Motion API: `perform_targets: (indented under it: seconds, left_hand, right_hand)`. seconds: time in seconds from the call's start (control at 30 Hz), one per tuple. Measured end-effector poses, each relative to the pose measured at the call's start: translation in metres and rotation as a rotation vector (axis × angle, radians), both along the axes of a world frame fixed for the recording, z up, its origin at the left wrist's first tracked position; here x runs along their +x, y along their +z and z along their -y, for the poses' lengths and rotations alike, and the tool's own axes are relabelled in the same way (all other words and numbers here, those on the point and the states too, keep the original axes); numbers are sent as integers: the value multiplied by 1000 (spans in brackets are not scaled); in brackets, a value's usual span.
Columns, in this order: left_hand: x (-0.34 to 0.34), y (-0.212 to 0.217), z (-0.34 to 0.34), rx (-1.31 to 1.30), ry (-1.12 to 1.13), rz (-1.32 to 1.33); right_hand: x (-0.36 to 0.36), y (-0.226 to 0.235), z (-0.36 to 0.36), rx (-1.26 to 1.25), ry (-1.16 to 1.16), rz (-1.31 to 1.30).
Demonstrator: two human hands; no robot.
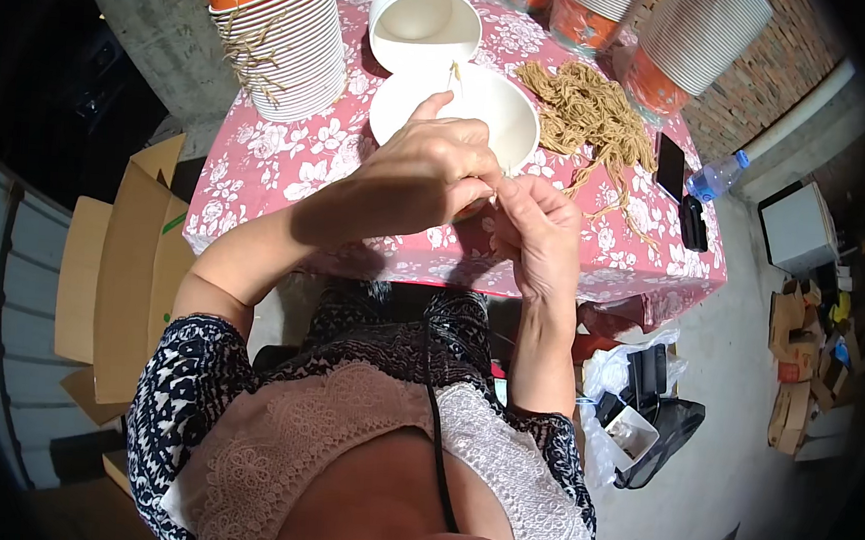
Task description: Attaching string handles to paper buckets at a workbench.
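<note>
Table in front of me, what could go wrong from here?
The clear bottle sits near the right edge of the table, so a bump might send it off. The tall bowl stack could topple if the left hand swings into it. Loose ends of the tan strands trail near the right hand and might snag.

Bench cover (274, 144): cloth-like, softly creased | straw-like strands (591, 111): matt, rough, fibrous | bowl (514, 126): smooth, whether plastic or paper I can't tell from here | bottle (717, 178): clear, shiny plastic | phone (671, 166): smooth, glossy face | box (134, 286): matt cardboard | wall (813, 41): rough brick | floor (727, 387): dull concrete | collar (309, 421): textured lace
</note>
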State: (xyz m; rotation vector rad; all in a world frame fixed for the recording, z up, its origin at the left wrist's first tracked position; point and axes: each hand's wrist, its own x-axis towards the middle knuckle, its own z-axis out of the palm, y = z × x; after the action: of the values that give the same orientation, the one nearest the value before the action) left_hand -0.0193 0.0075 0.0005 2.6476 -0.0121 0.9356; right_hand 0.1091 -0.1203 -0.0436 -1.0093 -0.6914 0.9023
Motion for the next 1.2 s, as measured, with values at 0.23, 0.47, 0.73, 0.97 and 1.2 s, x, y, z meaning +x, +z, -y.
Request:
perform_targets:
  seconds: [0.23, 0.47, 0.73, 0.97, 1.2]
  left_hand:
    - [-9, 6, -2, -42, -71, -159]
    - [-14, -1, 2, 7, -25, -32]
    - [-22, -7, 12, 55, -73, 135]
    - [-21, -23, 21, 2, 3, 205]
    - [-23, -22, 23, -6, 35, 188]
  right_hand:
    - [3, 4, 2, 46, -115, -86]
    - [-5, 5, 8, -64, -4, -99]
    - [-17, 7, 12, 15, -36, -41]
    - [-25, 3, 12, 132, -83, -179]
    - [-29, -5, 4, 221, -225, -57]
